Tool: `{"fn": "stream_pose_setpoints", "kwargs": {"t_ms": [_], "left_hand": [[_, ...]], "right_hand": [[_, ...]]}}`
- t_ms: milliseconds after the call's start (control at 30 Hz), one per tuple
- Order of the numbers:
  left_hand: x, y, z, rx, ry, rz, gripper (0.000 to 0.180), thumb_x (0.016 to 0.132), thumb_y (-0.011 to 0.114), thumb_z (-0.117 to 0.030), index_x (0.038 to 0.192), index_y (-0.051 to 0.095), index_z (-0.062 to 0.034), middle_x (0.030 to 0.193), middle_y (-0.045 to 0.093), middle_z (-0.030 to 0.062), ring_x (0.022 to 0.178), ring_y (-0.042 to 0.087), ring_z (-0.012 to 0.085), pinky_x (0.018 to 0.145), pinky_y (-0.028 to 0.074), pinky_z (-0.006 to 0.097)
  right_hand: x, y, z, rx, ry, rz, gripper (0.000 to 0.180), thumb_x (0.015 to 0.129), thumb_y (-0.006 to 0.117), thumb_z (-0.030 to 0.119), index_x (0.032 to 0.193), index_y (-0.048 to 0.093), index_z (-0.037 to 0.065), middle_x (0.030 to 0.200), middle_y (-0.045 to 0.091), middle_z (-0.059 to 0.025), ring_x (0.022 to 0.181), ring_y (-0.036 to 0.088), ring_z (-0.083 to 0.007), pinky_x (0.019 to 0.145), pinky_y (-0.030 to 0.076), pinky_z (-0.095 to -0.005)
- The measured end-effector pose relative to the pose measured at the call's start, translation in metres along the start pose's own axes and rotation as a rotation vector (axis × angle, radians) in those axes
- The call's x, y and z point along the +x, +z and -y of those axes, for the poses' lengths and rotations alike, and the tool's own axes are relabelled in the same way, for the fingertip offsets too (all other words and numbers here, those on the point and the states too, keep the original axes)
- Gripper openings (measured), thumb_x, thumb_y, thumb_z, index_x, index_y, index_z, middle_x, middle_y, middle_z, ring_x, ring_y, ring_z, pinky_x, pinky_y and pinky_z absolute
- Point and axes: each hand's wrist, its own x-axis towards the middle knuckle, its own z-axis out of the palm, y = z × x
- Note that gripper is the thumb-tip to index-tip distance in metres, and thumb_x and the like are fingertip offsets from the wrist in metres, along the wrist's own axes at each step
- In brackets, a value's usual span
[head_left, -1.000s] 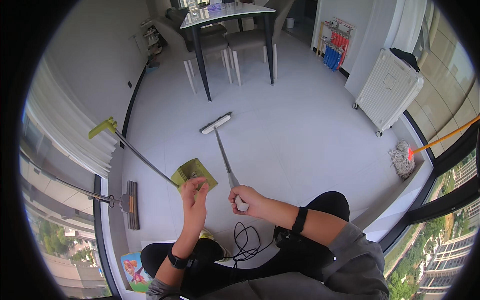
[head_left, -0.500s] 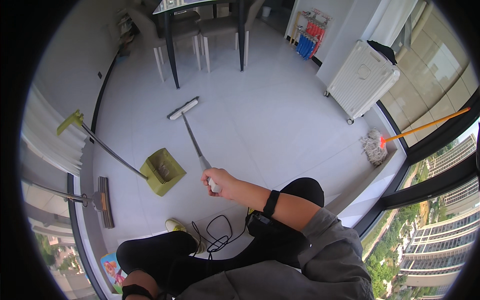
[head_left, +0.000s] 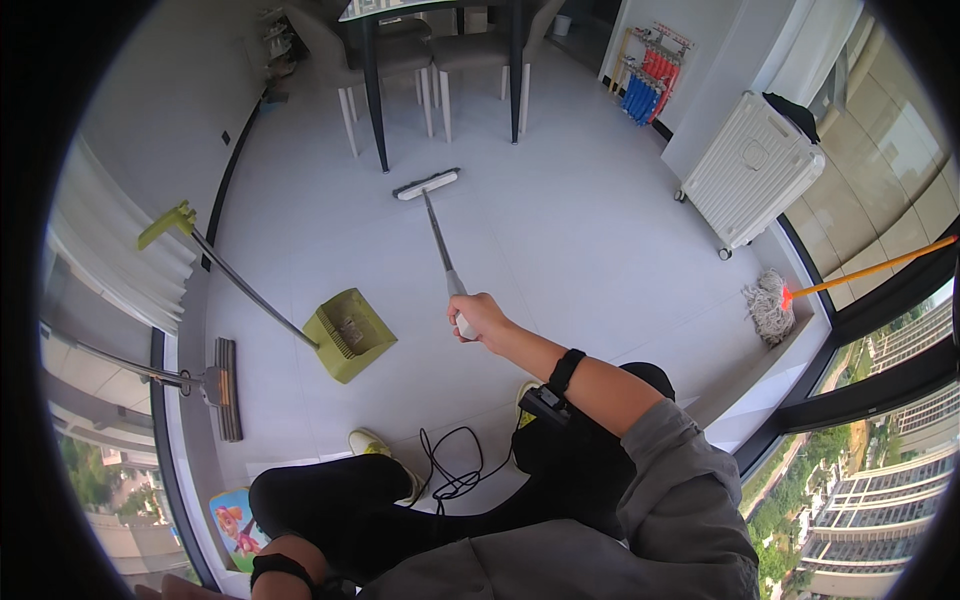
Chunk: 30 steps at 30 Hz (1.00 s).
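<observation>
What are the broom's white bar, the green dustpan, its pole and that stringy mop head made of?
White bar: probably hard plastic; it looks smooth and evenly white.
Green dustpan: likely plastic, with one colour all over and moulded-looking teeth.
Pole: seems to be metal, grey with a soft shine.
Mop head: dull, loose, whitish strands suggest yarn, maybe cotton; I can't tell exactly.

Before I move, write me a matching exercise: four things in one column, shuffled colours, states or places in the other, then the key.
Things
1. olive-green plastic dustpan
2. white-and-grey long-handled broom
3. white ribbed suitcase
4. pale string mop

Descriptions
A. gripped by the person's right hand
B. has an orange handle
C. holds loose bits
D. stands on wheels, with a black item on top

Right pairs: 1-C, 2-A, 3-D, 4-B
</observation>
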Motion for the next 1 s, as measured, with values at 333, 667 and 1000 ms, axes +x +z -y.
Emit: {"fn": "stream_pose_setpoints", "kwargs": {"t_ms": [333, 667, 1000], "left_hand": [[-0.032, -0.218, 0.058, 0.976, -0.466, -0.518, 0.016, 0.09, 0.047, -0.012, 0.084, 0.057, 0.0002, 0.092, 0.057, 0.0062, 0.084, 0.048, 0.0147, 0.087, 0.038, 0.029], [-0.071, -0.288, 0.046, 1.082, -0.787, -0.773, 0.02, 0.089, 0.053, -0.021, 0.089, 0.063, -0.0041, 0.091, 0.062, 0.0031, 0.086, 0.055, 0.0124, 0.081, 0.042, 0.026], [-0.085, -0.257, 0.065, 0.524, -1.2, -0.903, 0.014, 0.088, 0.048, -0.011, 0.089, 0.057, -0.0008, 0.087, 0.06, 0.008, 0.077, 0.056, 0.0165, 0.076, 0.046, 0.029]], "right_hand": [[0.112, -0.014, 0.047, -0.022, -0.087, -0.016, 0.012, 0.074, 0.061, 0.019, 0.075, 0.057, 0.008, 0.066, 0.056, -0.003, 0.055, 0.054, -0.0144, 0.05, 0.046, -0.029], [0.183, -0.003, 0.059, 0.012, 0.006, 0.073, 0.016, 0.075, 0.062, 0.018, 0.086, 0.058, 0.007, 0.069, 0.055, -0.0024, 0.054, 0.048, -0.0124, 0.053, 0.043, -0.0277], [0.07, 0.041, -0.016, 0.038, 0.492, 0.223, 0.018, 0.08, 0.059, 0.015, 0.093, 0.052, 0.006, 0.078, 0.059, -0.0087, 0.068, 0.061, -0.0204, 0.074, 0.056, -0.0408]]}}
